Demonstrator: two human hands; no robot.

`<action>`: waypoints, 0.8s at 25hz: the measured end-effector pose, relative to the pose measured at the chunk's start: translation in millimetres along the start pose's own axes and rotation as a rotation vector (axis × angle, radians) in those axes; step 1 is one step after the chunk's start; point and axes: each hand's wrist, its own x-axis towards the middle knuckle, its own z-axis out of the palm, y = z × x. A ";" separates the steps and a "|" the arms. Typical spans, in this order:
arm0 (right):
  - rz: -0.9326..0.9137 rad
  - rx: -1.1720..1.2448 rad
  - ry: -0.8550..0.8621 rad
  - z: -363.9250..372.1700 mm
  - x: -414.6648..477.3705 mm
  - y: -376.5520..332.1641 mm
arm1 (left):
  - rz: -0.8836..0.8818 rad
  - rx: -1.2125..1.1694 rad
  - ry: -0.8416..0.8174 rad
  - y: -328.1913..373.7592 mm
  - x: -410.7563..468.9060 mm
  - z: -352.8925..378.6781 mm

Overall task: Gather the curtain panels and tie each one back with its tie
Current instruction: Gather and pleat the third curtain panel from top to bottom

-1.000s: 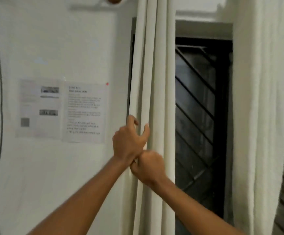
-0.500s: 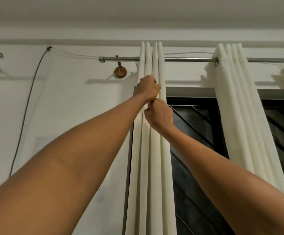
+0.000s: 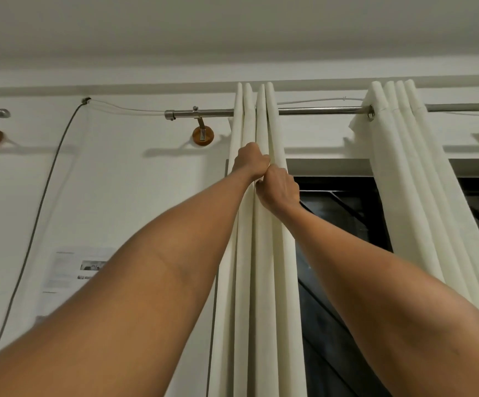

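One curtain panel (image 3: 264,282), long axis vertical

You face a white painted wall (image 3: 118,181) under a white ceiling (image 3: 232,30). A dark window with diagonal bars (image 3: 344,213) fills centre right; a thin grey cable (image 3: 41,202) droops at left, beside a printed paper sheet (image 3: 69,270) lower left.

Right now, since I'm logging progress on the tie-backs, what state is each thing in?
left curtain panel: bunched in folds, gripped near the top, no tie visible
right curtain panel: bunched, hanging untouched, no tie visible
left hand: grips the left panel's folds
right hand: grips the same folds, just below
window: uncovered between the panels
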 end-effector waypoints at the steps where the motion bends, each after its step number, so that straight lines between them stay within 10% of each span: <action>1: 0.017 -0.022 -0.026 0.4 2.0 0.8 | -0.007 0.014 0.022 3.2 5.4 0.6; 20: -0.058 -0.226 -0.264 6.0 -57.8 10.1 | 0.009 0.432 -0.022 31.1 34.6 21.6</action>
